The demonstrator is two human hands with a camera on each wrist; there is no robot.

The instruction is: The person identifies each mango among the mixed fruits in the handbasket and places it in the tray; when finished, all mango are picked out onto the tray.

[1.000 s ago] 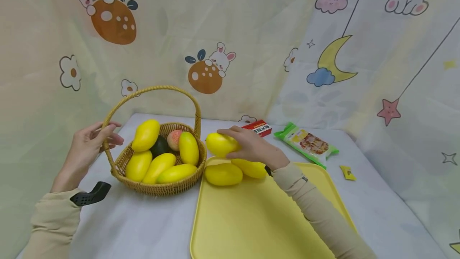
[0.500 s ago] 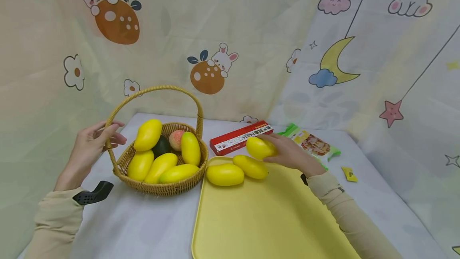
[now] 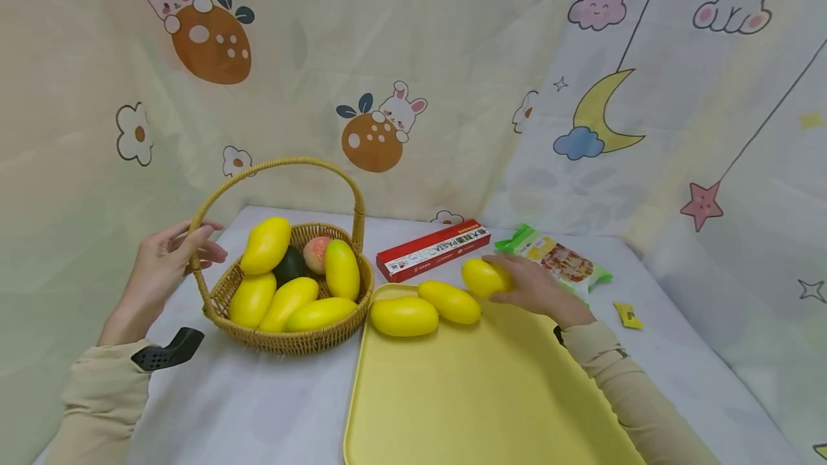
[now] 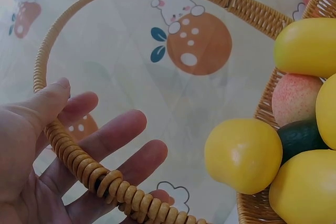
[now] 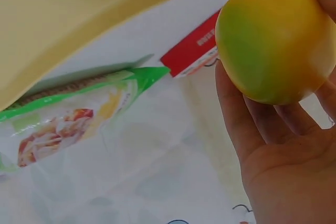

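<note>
A yellow mango (image 3: 484,277) is gripped by the curled fingers and thumb of the right hand (image 3: 541,290), its long axis running roughly left to right.
Its free end points left, out past the right fingertips, towards two loose mangoes: the nearer mango (image 3: 449,302) slants down to the right, and the farther mango (image 3: 404,316) lies almost level, touching the yellow tray (image 3: 465,393). Beyond the right fingers lie a red box (image 3: 433,250) and a green-edged packet (image 3: 562,260). The left hand (image 3: 158,268) has its fingers spread apart, the basket handle (image 4: 79,163) passing between them and the thumb; the wicker basket (image 3: 297,341) stands just right of those fingers.
</note>
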